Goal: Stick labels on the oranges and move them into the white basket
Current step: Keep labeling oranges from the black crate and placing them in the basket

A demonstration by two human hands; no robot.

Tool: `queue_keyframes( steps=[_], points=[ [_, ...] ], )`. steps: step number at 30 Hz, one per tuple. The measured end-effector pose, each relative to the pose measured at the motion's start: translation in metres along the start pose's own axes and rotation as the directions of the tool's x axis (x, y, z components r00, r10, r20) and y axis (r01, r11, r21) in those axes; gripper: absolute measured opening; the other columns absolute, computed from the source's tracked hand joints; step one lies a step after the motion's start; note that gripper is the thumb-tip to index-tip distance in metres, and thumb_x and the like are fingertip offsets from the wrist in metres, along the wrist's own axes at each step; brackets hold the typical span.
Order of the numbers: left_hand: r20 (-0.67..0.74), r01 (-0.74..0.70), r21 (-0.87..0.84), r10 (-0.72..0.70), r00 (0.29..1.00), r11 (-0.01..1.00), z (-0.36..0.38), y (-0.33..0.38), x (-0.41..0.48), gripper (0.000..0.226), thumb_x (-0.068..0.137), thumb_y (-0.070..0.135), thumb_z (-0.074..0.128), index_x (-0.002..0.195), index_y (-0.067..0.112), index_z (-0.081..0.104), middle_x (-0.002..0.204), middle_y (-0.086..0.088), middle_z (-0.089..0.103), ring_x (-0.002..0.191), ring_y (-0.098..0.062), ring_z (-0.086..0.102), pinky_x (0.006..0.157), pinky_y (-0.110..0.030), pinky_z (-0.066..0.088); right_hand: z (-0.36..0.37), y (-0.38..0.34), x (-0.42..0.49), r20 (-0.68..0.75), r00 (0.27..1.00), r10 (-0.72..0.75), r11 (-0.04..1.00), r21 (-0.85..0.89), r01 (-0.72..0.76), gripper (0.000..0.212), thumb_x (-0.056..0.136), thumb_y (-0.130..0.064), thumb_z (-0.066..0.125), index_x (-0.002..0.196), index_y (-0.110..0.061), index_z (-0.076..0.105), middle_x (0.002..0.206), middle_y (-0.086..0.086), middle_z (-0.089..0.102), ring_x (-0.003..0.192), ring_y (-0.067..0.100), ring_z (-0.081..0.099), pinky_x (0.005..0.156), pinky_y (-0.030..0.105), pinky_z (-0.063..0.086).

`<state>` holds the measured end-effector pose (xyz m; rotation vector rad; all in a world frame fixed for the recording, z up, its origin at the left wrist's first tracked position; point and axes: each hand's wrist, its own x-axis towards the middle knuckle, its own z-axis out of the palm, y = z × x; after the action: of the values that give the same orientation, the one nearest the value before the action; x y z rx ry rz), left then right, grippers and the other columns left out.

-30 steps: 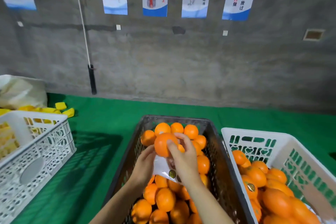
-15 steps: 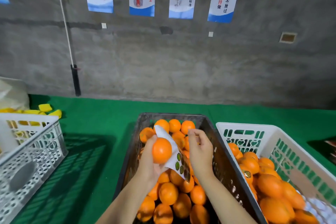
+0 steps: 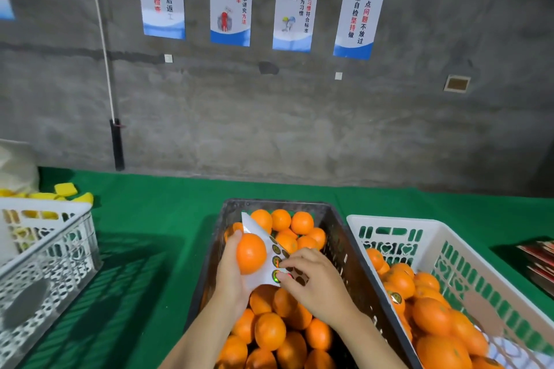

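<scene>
My left hand [image 3: 229, 274] grips an orange [image 3: 251, 253] together with a white label sheet [image 3: 257, 252] that stands up behind the fruit, above the dark crate [image 3: 344, 252] full of oranges. Round dark labels [image 3: 277, 260] sit in a row on the sheet. My right hand [image 3: 314, 281] has its fingertips on the sheet and pinches at one label near the lower end. The white basket [image 3: 389, 223] at the right holds several oranges, one with a label [image 3: 395, 296] on it.
A second white basket [image 3: 60, 252] stands at the left on the green cloth [image 3: 159, 219], with yellow pieces [image 3: 64, 190] and a white sack [image 3: 15, 168] behind it. Red printed packs [image 3: 539, 263] lie at the far right. A grey wall with posters rises behind.
My right hand left the orange and came down onto the label sheet. My left hand took over the orange and turned the sheet upright behind it.
</scene>
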<state>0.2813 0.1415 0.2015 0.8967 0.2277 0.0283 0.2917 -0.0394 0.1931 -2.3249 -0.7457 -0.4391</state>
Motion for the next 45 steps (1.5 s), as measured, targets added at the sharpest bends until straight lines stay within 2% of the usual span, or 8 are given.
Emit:
queue_keyframes(
  steps=[3, 8, 12, 20, 27, 32, 38, 45],
  points=[
    [-0.036, -0.015, 0.057, 0.017, 0.999, 0.998, 0.001, -0.001, -0.001, 0.061, 0.089, 0.058, 0.057, 0.129, 0.012, 0.064, 0.119, -0.020, 0.070, 0.113, -0.038, 0.065, 0.104, -0.059, 0.046, 0.005, -0.007, -0.001, -0.074, 0.987, 0.144, 0.983, 0.128, -0.134, 0.027, 0.088, -0.055, 0.066, 0.079, -0.030, 0.070, 0.086, -0.013, 0.064, 0.089, 0.006, 0.058, 0.076, 0.026, 0.047],
    [-0.012, -0.026, 0.156, 0.028, 1.000, 0.987, 0.005, -0.007, -0.003, 0.071, 0.073, 0.065, 0.063, 0.123, 0.015, 0.068, 0.112, -0.015, 0.073, 0.106, -0.033, 0.070, 0.100, -0.056, 0.050, 0.011, -0.014, 0.000, -0.012, 0.959, 0.283, 0.908, 0.327, -0.264, 0.025, 0.086, -0.047, 0.074, 0.078, -0.023, 0.076, 0.078, -0.006, 0.072, 0.079, 0.011, 0.067, 0.074, 0.032, 0.054],
    [0.000, -0.061, 0.213, 0.063, 0.998, 0.975, 0.004, -0.012, 0.002, 0.078, 0.064, 0.073, 0.064, 0.125, 0.025, 0.066, 0.109, -0.006, 0.075, 0.099, -0.025, 0.073, 0.090, -0.047, 0.056, 0.008, -0.009, 0.001, 0.042, 0.929, 0.368, 0.785, 0.522, -0.335, 0.033, 0.088, -0.030, 0.076, 0.079, 0.001, 0.075, 0.077, 0.019, 0.070, 0.073, 0.013, 0.069, 0.070, 0.018, 0.053],
    [-0.007, -0.011, 0.111, 0.012, 1.000, 0.994, 0.005, -0.008, 0.000, 0.067, 0.077, 0.064, 0.060, 0.122, 0.017, 0.069, 0.111, -0.018, 0.073, 0.105, -0.037, 0.069, 0.098, -0.058, 0.051, -0.001, -0.014, 0.006, 0.244, 0.816, 0.523, 0.529, 0.658, -0.536, 0.018, 0.092, -0.024, 0.071, 0.088, -0.009, 0.081, 0.084, 0.013, 0.076, 0.076, 0.017, 0.071, 0.062, 0.023, 0.051],
    [-0.082, 0.056, 0.162, -0.043, 0.996, 0.985, 0.003, -0.009, 0.002, 0.062, 0.088, 0.066, 0.057, 0.128, 0.019, 0.064, 0.115, -0.014, 0.072, 0.104, -0.036, 0.070, 0.096, -0.058, 0.052, -0.002, -0.011, 0.004, -0.118, 0.788, 0.604, 0.655, 0.638, -0.406, 0.019, 0.092, -0.018, 0.068, 0.076, -0.019, 0.077, 0.070, -0.003, 0.071, 0.065, 0.009, 0.065, 0.057, 0.018, 0.048],
    [-0.211, 0.102, 0.474, 0.000, 0.978, 0.875, 0.001, -0.017, 0.002, 0.095, 0.076, 0.079, 0.059, 0.149, 0.021, 0.040, 0.148, -0.006, 0.048, 0.132, -0.030, 0.048, 0.110, -0.051, 0.039, 0.005, -0.017, -0.003, -0.439, 0.876, 0.199, 0.971, 0.208, -0.116, 0.008, 0.094, -0.025, 0.069, 0.096, -0.024, 0.077, 0.091, -0.013, 0.066, 0.081, 0.005, 0.062, 0.066, 0.013, 0.044],
    [-0.050, 0.054, 0.510, -0.033, 0.998, 0.858, 0.005, -0.022, -0.002, 0.089, 0.074, 0.077, 0.062, 0.144, 0.024, 0.048, 0.141, -0.003, 0.054, 0.126, -0.026, 0.054, 0.108, -0.051, 0.044, 0.020, -0.016, -0.006, -0.398, 0.906, -0.148, 0.982, -0.170, 0.086, 0.011, 0.093, -0.023, 0.070, 0.101, -0.019, 0.076, 0.093, -0.008, 0.065, 0.074, 0.006, 0.059, 0.054, 0.026, 0.049],
    [-0.050, 0.063, 0.485, -0.045, 0.998, 0.872, 0.004, -0.022, 0.000, 0.082, 0.078, 0.073, 0.063, 0.145, 0.027, 0.048, 0.142, -0.003, 0.053, 0.126, -0.026, 0.054, 0.106, -0.050, 0.047, 0.018, -0.015, -0.006, -0.303, 0.952, -0.048, 0.999, -0.021, 0.044, 0.022, 0.092, -0.033, 0.062, 0.102, -0.022, 0.079, 0.102, -0.015, 0.062, 0.066, 0.007, 0.056, 0.056, 0.030, 0.050]
  ],
)
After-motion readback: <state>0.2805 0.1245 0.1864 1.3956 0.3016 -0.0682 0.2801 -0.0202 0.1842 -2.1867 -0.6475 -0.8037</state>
